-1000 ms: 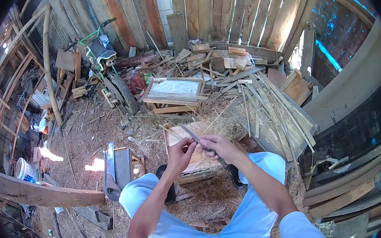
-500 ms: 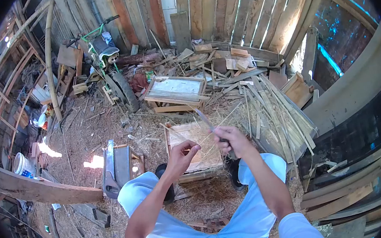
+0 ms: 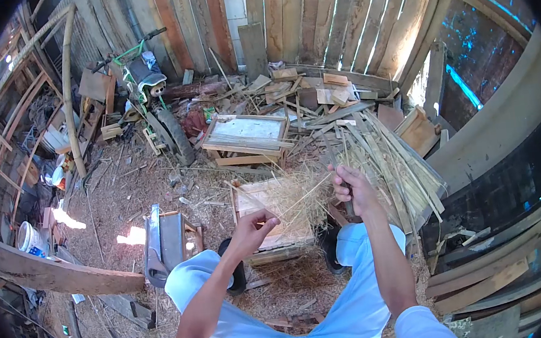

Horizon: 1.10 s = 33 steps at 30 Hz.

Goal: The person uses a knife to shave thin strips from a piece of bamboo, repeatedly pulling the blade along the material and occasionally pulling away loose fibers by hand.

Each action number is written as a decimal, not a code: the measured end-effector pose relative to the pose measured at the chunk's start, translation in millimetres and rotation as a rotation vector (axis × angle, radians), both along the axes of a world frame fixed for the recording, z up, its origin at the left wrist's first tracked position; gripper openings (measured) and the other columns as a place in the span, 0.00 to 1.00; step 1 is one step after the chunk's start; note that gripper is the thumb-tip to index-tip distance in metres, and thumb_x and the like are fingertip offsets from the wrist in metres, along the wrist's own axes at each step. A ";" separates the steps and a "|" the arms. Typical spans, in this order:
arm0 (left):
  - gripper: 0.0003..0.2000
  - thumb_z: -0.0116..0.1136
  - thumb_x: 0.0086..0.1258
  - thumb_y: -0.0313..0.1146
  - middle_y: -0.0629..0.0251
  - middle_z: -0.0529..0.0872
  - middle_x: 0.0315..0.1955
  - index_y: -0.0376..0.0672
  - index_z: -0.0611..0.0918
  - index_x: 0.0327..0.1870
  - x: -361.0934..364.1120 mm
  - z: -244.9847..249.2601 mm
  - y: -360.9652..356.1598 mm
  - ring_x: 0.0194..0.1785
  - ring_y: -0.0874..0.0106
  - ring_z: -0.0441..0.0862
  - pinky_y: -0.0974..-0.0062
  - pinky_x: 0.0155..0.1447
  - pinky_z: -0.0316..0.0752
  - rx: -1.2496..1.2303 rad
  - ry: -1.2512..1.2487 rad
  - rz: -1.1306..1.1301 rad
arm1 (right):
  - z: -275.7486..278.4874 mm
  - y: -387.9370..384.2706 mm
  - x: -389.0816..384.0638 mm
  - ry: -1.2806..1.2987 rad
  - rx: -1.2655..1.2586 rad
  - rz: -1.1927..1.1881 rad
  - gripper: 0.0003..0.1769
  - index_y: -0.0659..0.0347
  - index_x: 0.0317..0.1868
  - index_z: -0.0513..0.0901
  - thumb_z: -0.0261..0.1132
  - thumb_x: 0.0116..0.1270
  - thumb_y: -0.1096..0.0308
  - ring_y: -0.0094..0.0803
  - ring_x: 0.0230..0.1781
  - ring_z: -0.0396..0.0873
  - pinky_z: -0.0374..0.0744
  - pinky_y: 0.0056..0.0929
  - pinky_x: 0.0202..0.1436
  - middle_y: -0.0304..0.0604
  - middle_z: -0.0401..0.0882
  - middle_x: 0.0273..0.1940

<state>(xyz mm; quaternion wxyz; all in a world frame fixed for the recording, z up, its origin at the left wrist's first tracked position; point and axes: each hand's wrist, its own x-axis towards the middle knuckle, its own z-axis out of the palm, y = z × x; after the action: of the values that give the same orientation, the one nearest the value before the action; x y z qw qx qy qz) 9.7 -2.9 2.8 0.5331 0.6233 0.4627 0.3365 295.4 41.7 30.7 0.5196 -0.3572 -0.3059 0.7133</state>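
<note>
My right hand (image 3: 355, 189) grips the knife (image 3: 349, 207) beyond the box's (image 3: 282, 255) right edge, apart from my left hand (image 3: 249, 235) (fingers curled; can't tell if closed): likely between strokes.

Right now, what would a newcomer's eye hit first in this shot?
Probably the green-framed motorbike at upper left, by the wall of upright wooden planks, with a heap of scrap wood beyond it to the right. Nearer, a long metal handsaw lies on a dark-topped wooden box by the left knee. At centre right, the right hand has a thin-bladed knife in its grip, blade pointing away from the body.
</note>
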 end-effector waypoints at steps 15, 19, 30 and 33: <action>0.12 0.58 0.69 0.38 0.71 0.82 0.32 0.37 0.82 0.40 -1.3 2.6 6.6 0.36 0.83 0.73 0.80 0.43 0.68 -0.020 -0.092 -0.024 | -6.5 -0.4 -20.0 0.035 -0.053 0.199 0.17 0.66 0.55 0.74 0.57 0.71 0.63 0.12 0.18 0.61 0.59 0.10 0.17 0.30 0.69 0.27; 0.11 0.58 0.69 0.37 0.68 0.83 0.35 0.37 0.82 0.39 -9.3 2.0 4.0 0.40 0.82 0.74 0.79 0.46 0.70 -0.039 -0.032 -0.042 | -1.0 4.4 5.6 0.080 -0.012 0.029 0.17 0.67 0.55 0.74 0.56 0.72 0.64 0.13 0.18 0.60 0.59 0.11 0.17 0.30 0.69 0.27; 0.05 0.59 0.66 0.28 0.59 0.80 0.20 0.36 0.81 0.36 17.0 8.3 -1.6 0.19 0.77 0.71 0.78 0.24 0.65 0.356 0.252 0.158 | -16.7 -27.3 -73.6 -0.083 -0.098 0.428 0.19 0.63 0.58 0.72 0.56 0.72 0.62 0.13 0.18 0.60 0.59 0.11 0.17 0.31 0.70 0.28; 0.04 0.59 0.65 0.27 0.55 0.81 0.22 0.36 0.81 0.35 15.7 6.1 -0.4 0.20 0.70 0.76 0.75 0.26 0.70 0.519 0.226 0.184 | -16.2 -19.6 -62.5 -0.014 -0.117 0.374 0.17 0.63 0.56 0.74 0.55 0.72 0.63 0.13 0.19 0.61 0.60 0.11 0.17 0.30 0.69 0.28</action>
<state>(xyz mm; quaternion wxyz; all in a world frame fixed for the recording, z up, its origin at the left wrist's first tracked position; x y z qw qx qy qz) 25.4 -3.3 8.9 0.2684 0.7277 0.4721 0.4190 232.9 22.1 14.6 0.3541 -0.3286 -0.3284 0.8117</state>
